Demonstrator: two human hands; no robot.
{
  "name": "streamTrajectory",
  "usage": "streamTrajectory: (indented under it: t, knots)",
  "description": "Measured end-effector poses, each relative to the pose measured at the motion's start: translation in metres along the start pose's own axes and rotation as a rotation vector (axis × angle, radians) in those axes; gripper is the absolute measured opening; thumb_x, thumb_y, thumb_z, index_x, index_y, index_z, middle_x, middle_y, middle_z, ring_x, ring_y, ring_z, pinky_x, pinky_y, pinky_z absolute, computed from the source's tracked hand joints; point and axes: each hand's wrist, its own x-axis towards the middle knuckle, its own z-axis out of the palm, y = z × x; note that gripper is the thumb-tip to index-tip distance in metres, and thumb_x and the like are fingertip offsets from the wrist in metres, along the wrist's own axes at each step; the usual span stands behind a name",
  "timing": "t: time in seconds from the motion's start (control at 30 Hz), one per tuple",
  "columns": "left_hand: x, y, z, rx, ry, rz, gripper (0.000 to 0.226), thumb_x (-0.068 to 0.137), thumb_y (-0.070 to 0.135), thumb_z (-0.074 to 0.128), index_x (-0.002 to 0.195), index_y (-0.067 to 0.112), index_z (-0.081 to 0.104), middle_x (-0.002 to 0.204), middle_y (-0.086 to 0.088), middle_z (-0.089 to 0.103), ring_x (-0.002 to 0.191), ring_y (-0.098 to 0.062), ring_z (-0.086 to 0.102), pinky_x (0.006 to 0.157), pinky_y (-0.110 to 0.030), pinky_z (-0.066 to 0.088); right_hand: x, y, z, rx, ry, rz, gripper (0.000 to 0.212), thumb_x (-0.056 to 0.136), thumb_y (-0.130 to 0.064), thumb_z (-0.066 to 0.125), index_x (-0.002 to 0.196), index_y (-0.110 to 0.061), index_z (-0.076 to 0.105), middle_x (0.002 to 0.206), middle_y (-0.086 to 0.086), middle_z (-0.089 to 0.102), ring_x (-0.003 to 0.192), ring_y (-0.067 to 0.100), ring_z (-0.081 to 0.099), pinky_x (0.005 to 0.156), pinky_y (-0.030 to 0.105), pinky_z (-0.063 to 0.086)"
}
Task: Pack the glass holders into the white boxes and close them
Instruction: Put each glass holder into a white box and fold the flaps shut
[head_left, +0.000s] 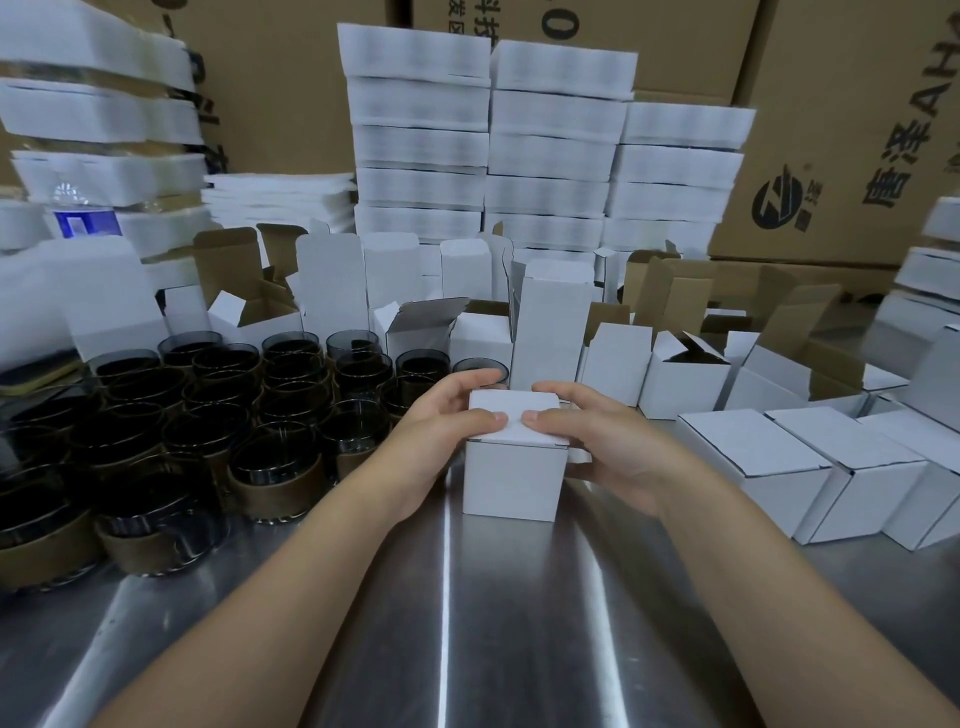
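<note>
Both the left hand and the right hand grip one white box, fingers curled round its sides and thumbs pressing flat on its lid. It stands upright near the middle of the steel tabletop. Dark glass holders with brown bands crowd the tabletop to the left. Closed boxes sit in a row to the right, open boxes stand behind, and tall stacks of white packaging rise beyond.

The brown carton at right reads "唐泽AH", printed sideways.
</note>
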Motion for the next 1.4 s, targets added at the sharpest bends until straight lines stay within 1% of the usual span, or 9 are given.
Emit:
streamTrajectory:
  t: [0.33,0.6,0.73,0.83,0.93,1.0,1.17,1.27,1.4]
  knots:
    - [-0.001,-0.002,-0.003,0.082,-0.017,0.054,0.039,0.083,-0.002,0.063,0.107,0.028,0.065,0.109,0.003,0.068,0.096,-0.008,0.065,0.072,-0.015,0.05,0.003,0.004,-0.002,-0.099,0.035,-0.054,0.041,0.073,-0.03,0.078,0.11,-0.035,0.062,0.11,-0.004,0.067,0.107,0.016,0.06,0.098,0.04,0.046]
    - [-0.002,-0.004,-0.003,0.084,0.009,0.064,0.044,0.084,-0.002,0.063,0.116,0.028,0.059,0.113,0.003,0.069,0.099,-0.008,0.066,0.076,-0.014,0.051,-0.003,0.003,0.0,-0.243,0.041,-0.164,0.006,0.081,-0.038,0.071,0.087,-0.037,0.072,0.104,-0.005,0.069,0.103,0.02,0.062,0.093,0.039,0.049]
    - [-0.003,-0.004,-0.001,0.074,0.023,0.03,0.051,0.085,0.003,0.064,0.127,0.031,0.051,0.114,0.004,0.068,0.098,-0.006,0.066,0.077,-0.015,0.05,-0.009,0.002,0.004,-0.263,0.07,-0.219,0.005,0.081,-0.041,0.07,0.081,-0.037,0.073,0.089,-0.025,0.069,0.085,-0.007,0.062,0.075,0.022,0.048]
    - [-0.005,-0.003,0.001,0.088,0.029,0.008,0.058,0.074,0.017,0.072,0.127,0.031,0.052,0.115,0.004,0.067,0.103,-0.007,0.064,0.085,-0.02,0.045,-0.018,-0.001,0.013,-0.388,0.165,-0.281,0.03,0.069,-0.062,0.069,0.084,-0.037,0.072,0.095,-0.025,0.067,0.092,-0.008,0.058,0.079,0.019,0.044]
    - [-0.006,-0.003,-0.002,0.05,0.022,0.005,0.053,0.075,0.011,0.072,0.122,0.03,0.057,0.113,0.0,0.069,0.104,-0.015,0.065,0.087,-0.025,0.047,-0.03,0.003,0.034,-0.783,0.323,-0.261,0.078,0.047,-0.084,0.052,0.11,-0.039,0.059,0.114,-0.021,0.049,0.11,0.002,0.046,0.084,0.025,0.041]
    - [-0.007,-0.003,-0.003,0.018,0.018,0.007,0.051,0.073,0.014,0.071,0.12,0.029,0.06,0.111,-0.001,0.07,0.103,-0.017,0.066,0.087,-0.028,0.05,-0.037,0.01,0.051,-1.004,0.405,-0.271,0.089,0.051,-0.086,0.05,0.124,-0.038,0.045,0.129,-0.014,0.04,0.12,0.01,0.04,0.082,0.031,0.039]
    - [-0.007,0.0,-0.004,-0.071,0.066,0.01,0.049,0.071,0.03,0.058,0.118,0.02,0.062,0.097,-0.009,0.071,0.09,-0.019,0.067,0.082,-0.032,0.048,-0.033,0.019,0.073,-1.097,0.559,-0.31,0.077,0.076,-0.074,0.048,0.133,-0.024,0.034,0.151,0.001,0.021,0.123,0.025,0.036,0.087,0.034,0.041]
    - [-0.009,0.003,-0.009,-0.058,0.096,0.043,0.049,0.073,0.035,0.055,0.119,0.018,0.06,0.101,-0.01,0.073,0.091,-0.023,0.07,0.08,-0.034,0.052,-0.033,0.015,0.068,-1.075,0.641,-0.422,0.057,0.081,-0.054,0.048,0.126,-0.02,0.041,0.134,-0.005,0.04,0.11,0.024,0.043,0.073,0.03,0.036]
    - [-0.01,0.004,-0.009,-0.12,0.127,0.042,0.038,0.088,0.041,0.049,0.117,0.019,0.06,0.1,-0.015,0.073,0.084,-0.028,0.071,0.067,-0.034,0.057,-0.053,0.004,0.044,-0.82,0.586,-0.52,0.04,0.076,-0.044,0.057,0.112,-0.027,0.052,0.116,-0.017,0.041,0.109,0.012,0.043,0.077,0.022,0.033]
